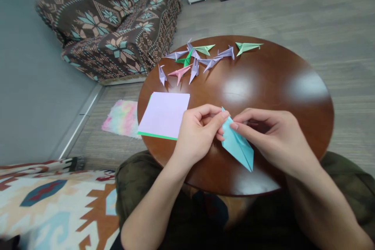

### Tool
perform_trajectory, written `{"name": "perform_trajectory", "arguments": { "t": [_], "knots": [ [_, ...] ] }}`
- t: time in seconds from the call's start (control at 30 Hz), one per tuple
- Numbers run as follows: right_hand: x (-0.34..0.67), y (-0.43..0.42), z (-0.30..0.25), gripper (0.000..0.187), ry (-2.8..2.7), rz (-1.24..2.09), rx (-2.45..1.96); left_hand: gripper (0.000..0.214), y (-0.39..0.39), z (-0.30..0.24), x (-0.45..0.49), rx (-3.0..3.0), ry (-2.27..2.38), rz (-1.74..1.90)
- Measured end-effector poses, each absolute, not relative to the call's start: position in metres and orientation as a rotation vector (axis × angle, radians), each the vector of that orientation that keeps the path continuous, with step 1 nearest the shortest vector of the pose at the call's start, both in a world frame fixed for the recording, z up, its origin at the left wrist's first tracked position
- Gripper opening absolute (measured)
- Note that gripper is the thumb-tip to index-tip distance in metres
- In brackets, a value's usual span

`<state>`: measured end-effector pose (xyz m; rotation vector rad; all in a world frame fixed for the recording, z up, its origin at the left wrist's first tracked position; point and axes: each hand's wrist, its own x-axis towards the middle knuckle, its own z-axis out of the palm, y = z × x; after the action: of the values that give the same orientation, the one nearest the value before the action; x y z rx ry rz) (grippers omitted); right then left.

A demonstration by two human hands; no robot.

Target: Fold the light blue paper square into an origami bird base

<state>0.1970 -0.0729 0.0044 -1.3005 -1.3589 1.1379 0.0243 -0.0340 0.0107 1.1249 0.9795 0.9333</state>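
The left hand's grip [197, 134] is nearly closed, its thumb and forefinger pinching the upper edge of a folded light-blue paper [237, 146]. The right hand's grip [272, 136] is also curled and narrow, with its fingertips [234, 126] pressed against the same paper from the other side. The long, pointed paper is held just above a round, polished dark-wood bench [307, 133], near its 6 o'clock edge, with its lower tip angled toward 5 o'clock.

At 8 o'clock on the bench, just beside the left hand, lies a stack of square lilac paper sheets [163, 115], with a green sheet [156, 136] showing along its lower edge. From 10 to 1 o'clock, folded paper birds lie scattered, some touching. Among them are lilac paper birds [193, 71], a pink paper bird [179, 72], and a pale-green paper bird [247, 47].

Beyond the bench at 9 o'clock, a fluffy pastel tie-dye mat [121, 118] lies on the grey wood-look floor [263, 11]. A brown patterned sofa throw [108, 23] sits at 10 o'clock.
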Motion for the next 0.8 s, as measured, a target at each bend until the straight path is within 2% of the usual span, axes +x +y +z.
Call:
{"name": "perform_trajectory", "arguments": {
  "t": [0.37,0.67,0.8],
  "knots": [
    [0.190,-0.076,0.002,0.014,-1.437,0.829,-1.390,0.032,-0.037,0.007,0.030,1.158,1.008,0.916],
    [0.189,-0.078,0.003,0.016,-1.530,0.719,-1.386,0.029,-0.032,0.003,0.028,1.142,0.979,1.010],
    [0.189,-0.078,0.004,0.013,-1.549,0.786,-1.395,0.026,-0.027,0.003,0.022,1.119,0.945,1.094]
  ]
}}
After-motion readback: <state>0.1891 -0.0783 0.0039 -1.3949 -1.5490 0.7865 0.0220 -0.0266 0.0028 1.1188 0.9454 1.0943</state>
